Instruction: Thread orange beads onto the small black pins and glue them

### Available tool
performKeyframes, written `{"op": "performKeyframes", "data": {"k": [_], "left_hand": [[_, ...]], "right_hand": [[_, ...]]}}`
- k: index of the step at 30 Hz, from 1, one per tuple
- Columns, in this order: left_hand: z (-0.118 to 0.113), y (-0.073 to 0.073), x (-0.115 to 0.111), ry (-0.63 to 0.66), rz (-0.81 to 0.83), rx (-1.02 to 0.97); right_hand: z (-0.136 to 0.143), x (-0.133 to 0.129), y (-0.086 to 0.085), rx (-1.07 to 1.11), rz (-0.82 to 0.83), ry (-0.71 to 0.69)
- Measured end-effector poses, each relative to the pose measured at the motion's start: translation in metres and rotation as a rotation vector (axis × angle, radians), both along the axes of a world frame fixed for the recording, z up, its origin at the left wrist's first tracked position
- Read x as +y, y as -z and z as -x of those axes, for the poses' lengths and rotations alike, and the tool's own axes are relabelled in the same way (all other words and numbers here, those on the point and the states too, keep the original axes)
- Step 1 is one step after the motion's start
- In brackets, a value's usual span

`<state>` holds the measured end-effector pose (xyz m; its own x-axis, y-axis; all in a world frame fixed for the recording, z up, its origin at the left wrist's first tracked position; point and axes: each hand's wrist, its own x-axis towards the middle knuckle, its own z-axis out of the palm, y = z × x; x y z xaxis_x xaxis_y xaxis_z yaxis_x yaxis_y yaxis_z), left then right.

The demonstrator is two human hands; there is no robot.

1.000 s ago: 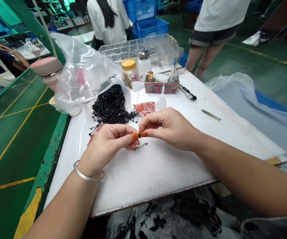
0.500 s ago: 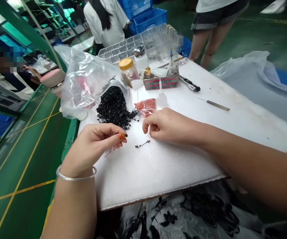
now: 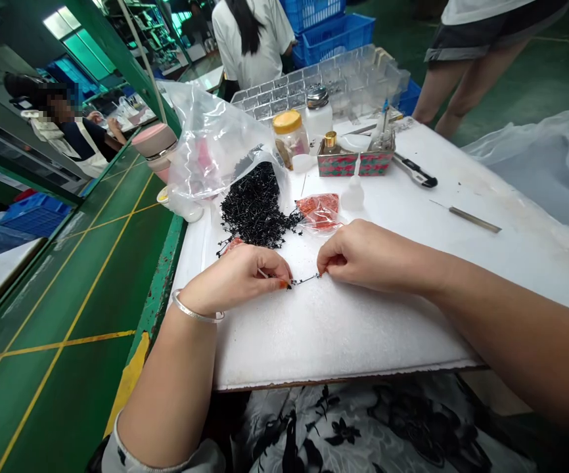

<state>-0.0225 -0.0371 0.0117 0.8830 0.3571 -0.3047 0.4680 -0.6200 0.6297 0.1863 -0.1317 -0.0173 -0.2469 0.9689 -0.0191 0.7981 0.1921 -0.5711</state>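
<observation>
My left hand point(image 3: 252, 279), with a silver bangle at its wrist, is closed in a pinch beside a thin black stem-like piece point(image 3: 307, 280). Its fingertips meet the left end of that piece; a small black bit shows at the thumb tip. My right hand point(image 3: 358, 253) pinches the piece's other end, where the tip looks reddish. Both hands are low over the white tabletop point(image 3: 343, 341). Behind my left hand spreads a heap of similar small black pieces point(image 3: 255, 203), spilling from a clear plastic bag point(image 3: 210, 138). A bag of small orange-red pieces point(image 3: 320, 211) rests beyond my hands.
Farther back are a yellow-lidded jar point(image 3: 289, 135), a white bottle point(image 3: 318, 112), a patterned box point(image 3: 348, 163) with bottles and a clear compartment tray point(image 3: 334, 75). A black cutter point(image 3: 415, 171) and a needle-tipped tool point(image 3: 474, 219) lie at right. Several people are nearby.
My left hand has moved right, closer to my right hand. The thin black piece, previously lying on the tabletop between them, now spans their fingertips. The camera view has shifted.
</observation>
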Motion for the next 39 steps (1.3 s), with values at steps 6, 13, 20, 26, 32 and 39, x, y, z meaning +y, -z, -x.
{"op": "performKeyframes", "data": {"k": [6, 13, 20, 26, 32, 39], "left_hand": [[0.0007, 0.0005, -0.0005, 0.013, 0.043, 0.016], [-0.0026, 0.0024, -0.0029, 0.003, 0.091, 0.027], [-0.0026, 0.0028, -0.0026, 0.001, 0.105, 0.032], [-0.0007, 0.0, -0.0022, 0.004, 0.063, 0.06], [0.0014, -0.0007, -0.0002, 0.028, 0.038, 0.034], [0.0024, -0.0005, 0.0014, -0.024, 0.076, -0.01]], "right_hand": [[0.0003, -0.0006, -0.0021, 0.01, 0.063, -0.022], [0.0023, -0.0015, -0.0047, 0.044, 0.105, -0.033], [0.0015, -0.0008, -0.0069, 0.036, 0.126, -0.016], [0.0012, -0.0006, -0.0062, 0.028, 0.121, -0.007], [0.0008, -0.0023, -0.008, 0.025, 0.112, 0.016], [-0.0014, -0.0009, -0.0065, 0.137, 0.117, 0.029]]}}
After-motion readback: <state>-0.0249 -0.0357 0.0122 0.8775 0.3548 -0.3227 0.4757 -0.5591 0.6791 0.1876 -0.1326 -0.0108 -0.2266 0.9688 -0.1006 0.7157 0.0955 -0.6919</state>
